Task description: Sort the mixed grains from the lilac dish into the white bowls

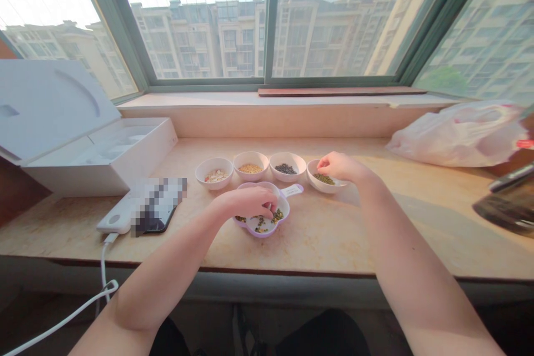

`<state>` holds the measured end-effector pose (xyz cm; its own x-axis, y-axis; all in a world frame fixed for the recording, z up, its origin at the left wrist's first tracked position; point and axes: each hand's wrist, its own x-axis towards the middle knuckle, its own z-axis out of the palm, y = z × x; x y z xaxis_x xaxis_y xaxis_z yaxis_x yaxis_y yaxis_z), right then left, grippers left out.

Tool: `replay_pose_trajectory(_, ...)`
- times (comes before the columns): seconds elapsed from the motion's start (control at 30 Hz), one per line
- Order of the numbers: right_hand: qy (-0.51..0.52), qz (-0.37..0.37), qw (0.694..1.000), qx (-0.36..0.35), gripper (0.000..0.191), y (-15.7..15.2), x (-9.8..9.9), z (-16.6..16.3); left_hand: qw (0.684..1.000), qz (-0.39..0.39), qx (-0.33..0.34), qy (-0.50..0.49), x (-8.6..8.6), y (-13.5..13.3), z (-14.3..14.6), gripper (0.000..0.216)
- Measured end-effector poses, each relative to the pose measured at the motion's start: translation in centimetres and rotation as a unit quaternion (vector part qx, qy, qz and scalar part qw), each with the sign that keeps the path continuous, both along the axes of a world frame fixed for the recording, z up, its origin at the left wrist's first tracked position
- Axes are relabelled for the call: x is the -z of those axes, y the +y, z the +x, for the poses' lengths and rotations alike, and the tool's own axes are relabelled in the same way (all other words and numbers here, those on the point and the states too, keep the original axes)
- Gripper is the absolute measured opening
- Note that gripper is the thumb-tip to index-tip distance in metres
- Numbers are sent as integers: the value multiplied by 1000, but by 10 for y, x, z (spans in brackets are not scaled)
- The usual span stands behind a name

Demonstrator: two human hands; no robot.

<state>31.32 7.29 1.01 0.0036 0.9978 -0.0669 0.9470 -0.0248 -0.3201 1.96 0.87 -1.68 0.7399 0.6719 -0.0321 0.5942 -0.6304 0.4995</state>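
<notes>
My left hand (257, 201) reaches down into a white, purple-rimmed dish (262, 233) with a short flat handle (292, 190). Its fingers are bent together among the mixed dark, green and yellow beans (262, 228); whether a bean is between them I cannot see. Over the rightmost white bowl (317, 184), my right hand (339, 166) has its fingertips drawn together at the small green beans (324, 179). What those fingertips hold, if anything, is hidden.
Three more white bowls stand in a row: one with pale flat pieces (216, 176), one with yellow grains (250, 168), one with black beans (286, 168). An open white box (142, 150), a phone (164, 221) and a white cable (107, 239) lie left. A plastic bag (450, 136) rests right.
</notes>
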Motion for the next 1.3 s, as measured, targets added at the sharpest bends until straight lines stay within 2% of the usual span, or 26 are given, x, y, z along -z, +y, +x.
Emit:
replay_pose_trajectory(0.3,8,-42,999,-2,10,4,3,1,992,59,47,99,0,2,3,13)
replay_pose_trajectory(0.53,8,22,999,30,23,0,2,1,999,17,32,10,-4,5,0,20)
replay_pose_trajectory(0.67,30,100,994,23,23,-2,2,-7,995,-38,-26,-88,-14,3,1,23)
replay_pose_trajectory(0.8,119,196,973,-12,25,-7,1,-27,965,-135,-74,-214,-22,-2,2,33)
replay_pose_trajectory(0.9,187,232,953,-51,27,-17,-2,-47,944,-184,-62,-268,-22,-1,1,41)
replay_pose_trajectory(0.97,224,238,941,-94,30,-25,-3,-59,917,-230,-50,-322,-20,1,0,40)
replay_pose_trajectory(1.13,322,195,909,-176,33,-42,0,-81,854,-310,-68,-413,-19,1,3,38)
replay_pose_trajectory(1.2,369,168,890,-211,35,-46,2,-86,844,-311,-81,-430,-19,2,3,38)
replay_pose_trajectory(1.3,414,127,868,-244,37,-50,4,-93,851,-278,-100,-434,-16,6,3,41)
